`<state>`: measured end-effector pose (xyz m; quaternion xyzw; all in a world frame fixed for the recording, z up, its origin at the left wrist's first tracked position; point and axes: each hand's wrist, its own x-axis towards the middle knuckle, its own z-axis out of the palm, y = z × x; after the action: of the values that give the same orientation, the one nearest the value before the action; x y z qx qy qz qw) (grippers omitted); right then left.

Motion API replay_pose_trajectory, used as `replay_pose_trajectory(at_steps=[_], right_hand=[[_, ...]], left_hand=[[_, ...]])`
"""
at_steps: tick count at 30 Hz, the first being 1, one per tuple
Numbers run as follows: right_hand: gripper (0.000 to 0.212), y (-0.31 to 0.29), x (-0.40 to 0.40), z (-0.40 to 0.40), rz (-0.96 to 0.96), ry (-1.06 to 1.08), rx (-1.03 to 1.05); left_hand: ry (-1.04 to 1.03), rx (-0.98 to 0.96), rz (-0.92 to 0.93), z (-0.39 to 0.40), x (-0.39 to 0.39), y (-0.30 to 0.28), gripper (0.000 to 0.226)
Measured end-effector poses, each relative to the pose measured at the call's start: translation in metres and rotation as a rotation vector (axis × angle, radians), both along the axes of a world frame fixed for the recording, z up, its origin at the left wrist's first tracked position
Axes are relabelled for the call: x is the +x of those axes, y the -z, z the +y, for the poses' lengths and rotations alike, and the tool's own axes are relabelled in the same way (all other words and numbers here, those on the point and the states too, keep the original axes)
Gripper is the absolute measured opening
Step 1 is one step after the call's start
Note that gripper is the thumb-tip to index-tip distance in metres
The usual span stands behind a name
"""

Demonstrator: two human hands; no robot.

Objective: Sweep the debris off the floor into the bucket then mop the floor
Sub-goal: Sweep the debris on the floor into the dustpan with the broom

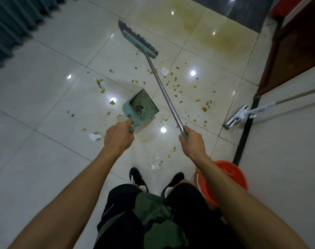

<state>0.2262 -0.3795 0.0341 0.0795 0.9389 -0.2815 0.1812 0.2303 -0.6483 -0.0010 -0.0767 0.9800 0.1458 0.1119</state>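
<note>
bare forearms (92, 177) — black shorts (187, 203), black shoes (137, 177), perhaps white-striped.

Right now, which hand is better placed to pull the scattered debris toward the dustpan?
The right hand. It grips the broom, whose head lies beyond the debris. The left hand holds the dustpan on the floor, mouth toward the scraps.

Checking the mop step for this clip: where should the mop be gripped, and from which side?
Grip the mop on its long handle, well above the flat head, which rests on the floor by the dark strip. The handle slants up and away to the right, out of frame, so come from the right side. Both hands are full: left hand holds the dustpan, right hand the broom.
</note>
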Motion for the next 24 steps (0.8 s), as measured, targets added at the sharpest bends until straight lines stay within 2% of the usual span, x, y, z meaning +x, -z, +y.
replay_pose_trajectory(at_steps=[5, 9, 13, 24], right_hand=[[0.013, 0.009, 0.021, -0.022, -0.044, -0.057, -0.053], [0.015, 0.022, 0.043, -0.025, -0.085, -0.123, -0.072], [0.006, 0.032, 0.062, -0.033, -0.036, -0.243, -0.064], [0.012, 0.046, 0.114, -0.088, -0.169, -0.438, -0.108]], left_hand=[[-0.137, 0.007, 0.023, -0.013, 0.045, -0.011, 0.031], [-0.255, -0.019, -0.006, -0.015, 0.093, -0.015, 0.035], [-0.295, -0.096, -0.031, -0.013, 0.144, -0.018, 0.038], [-0.564, -0.099, -0.097, -0.051, 0.268, -0.019, 0.036]])
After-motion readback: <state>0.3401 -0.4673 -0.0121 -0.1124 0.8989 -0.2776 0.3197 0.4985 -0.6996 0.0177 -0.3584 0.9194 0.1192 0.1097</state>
